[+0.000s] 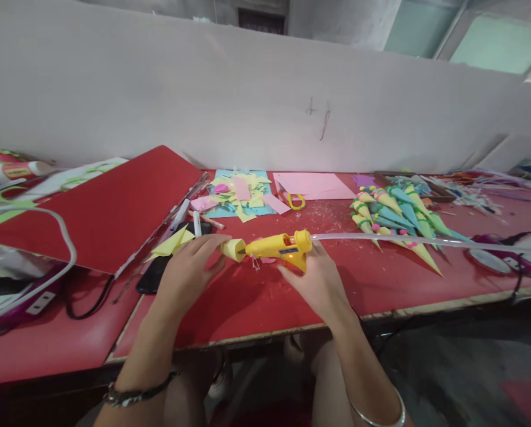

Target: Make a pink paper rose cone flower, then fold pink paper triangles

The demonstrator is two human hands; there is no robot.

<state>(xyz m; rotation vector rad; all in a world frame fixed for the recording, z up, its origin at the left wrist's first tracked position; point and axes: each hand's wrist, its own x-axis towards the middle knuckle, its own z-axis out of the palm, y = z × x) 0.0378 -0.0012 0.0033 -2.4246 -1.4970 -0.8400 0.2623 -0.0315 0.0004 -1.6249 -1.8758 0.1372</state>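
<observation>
My right hand [316, 276] is closed round the handle of a yellow glue gun [274, 246], which points left over the table. A long clear glue stick [381, 237] runs out of its back end to the right. In my left hand [196, 267] is a rolled yellow paper cone [234, 249], its wide open end turned to the gun. The nozzle is at the cone's rim; I cannot tell whether they touch. Folded yellow paper [174, 242] lies just beyond my left hand, by a black phone [152, 276].
Yellow paper scraps [247, 193] lie on a blue sheet, beside yellow-handled scissors [296, 203] and a pink sheet [314, 185]. Finished-looking paper cones [398, 210] are heaped at the right. A red board [114, 207] leans at the left, near a white cable [64, 231].
</observation>
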